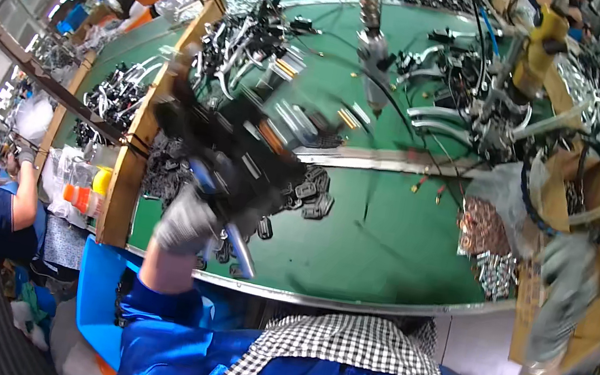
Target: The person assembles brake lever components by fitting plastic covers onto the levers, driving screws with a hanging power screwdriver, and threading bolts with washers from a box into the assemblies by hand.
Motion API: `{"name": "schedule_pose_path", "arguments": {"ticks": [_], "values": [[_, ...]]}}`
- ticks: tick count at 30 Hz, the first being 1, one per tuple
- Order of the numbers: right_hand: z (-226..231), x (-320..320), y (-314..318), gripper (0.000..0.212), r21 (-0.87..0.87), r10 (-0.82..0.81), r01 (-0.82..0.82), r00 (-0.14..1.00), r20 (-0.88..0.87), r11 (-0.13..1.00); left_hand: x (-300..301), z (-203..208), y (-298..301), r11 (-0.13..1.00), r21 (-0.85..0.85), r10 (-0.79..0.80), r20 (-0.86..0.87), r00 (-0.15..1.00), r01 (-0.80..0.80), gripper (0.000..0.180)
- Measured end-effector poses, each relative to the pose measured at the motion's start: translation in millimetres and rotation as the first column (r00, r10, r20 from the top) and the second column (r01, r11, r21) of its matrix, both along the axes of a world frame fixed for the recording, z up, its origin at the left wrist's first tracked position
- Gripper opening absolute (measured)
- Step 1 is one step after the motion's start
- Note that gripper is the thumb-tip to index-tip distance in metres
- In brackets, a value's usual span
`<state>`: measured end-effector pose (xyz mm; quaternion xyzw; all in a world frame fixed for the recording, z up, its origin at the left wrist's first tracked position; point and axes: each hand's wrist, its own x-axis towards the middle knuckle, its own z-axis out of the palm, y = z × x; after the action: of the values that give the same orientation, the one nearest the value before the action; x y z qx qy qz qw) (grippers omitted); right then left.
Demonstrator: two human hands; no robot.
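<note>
two gloved hands are showing: the left hand [185, 222] is closing round one blurred black lever assembly [231, 145] above the green table [386, 243], while the right hand [562, 294] is hanging past the table's right edge, its grip too blurred to tell. bare green is lying open between them, beside one heap of small black parts [311, 193].

Black lever assembly [231, 147] in my left hand [186, 220]: blurred, tilted up-left over the green table [386, 243], silver lever end [244, 256] pointing down beside small black parts [315, 194].
</note>
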<state>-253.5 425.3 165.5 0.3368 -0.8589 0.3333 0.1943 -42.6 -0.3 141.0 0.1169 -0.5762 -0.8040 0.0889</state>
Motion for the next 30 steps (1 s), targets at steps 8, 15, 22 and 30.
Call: {"name": "schedule_pose_path", "arguments": {"ticks": [8, 15, 22, 30], "values": [[-161.7, 69.0, -72.6, 0.017, 0.063, 0.148, -0.177, 0.935, 0.321, 0.982, -149.8, -27.1, -292.5, 0.737, -0.451, 0.585, 0.055, 0.809, -0.503, 0.017], [-176.4, 69.9, -66.1, 0.020, 0.297, -0.184, 0.048, 0.875, 0.448, 0.954, -234.4, -59.0, -345.6, 0.274, -0.961, 0.500, 0.110, 0.859, -0.037, 0.023], [-168.3, 73.7, -83.5, 0.032, 0.346, -0.168, 0.054, 0.937, 0.307, 0.937, -247.9, -106.7, -419.0, 0.121, -0.991, 0.684, 0.042, 0.728, -0.056, 0.022], [-162.7, 77.0, -80.6, 0.029, 0.296, -0.183, 0.104, 0.950, 0.254, 0.950, -249.7, -84.7, -376.8, -0.130, -0.894, 0.785, -0.356, 0.506, -0.428, 0.021]]}}
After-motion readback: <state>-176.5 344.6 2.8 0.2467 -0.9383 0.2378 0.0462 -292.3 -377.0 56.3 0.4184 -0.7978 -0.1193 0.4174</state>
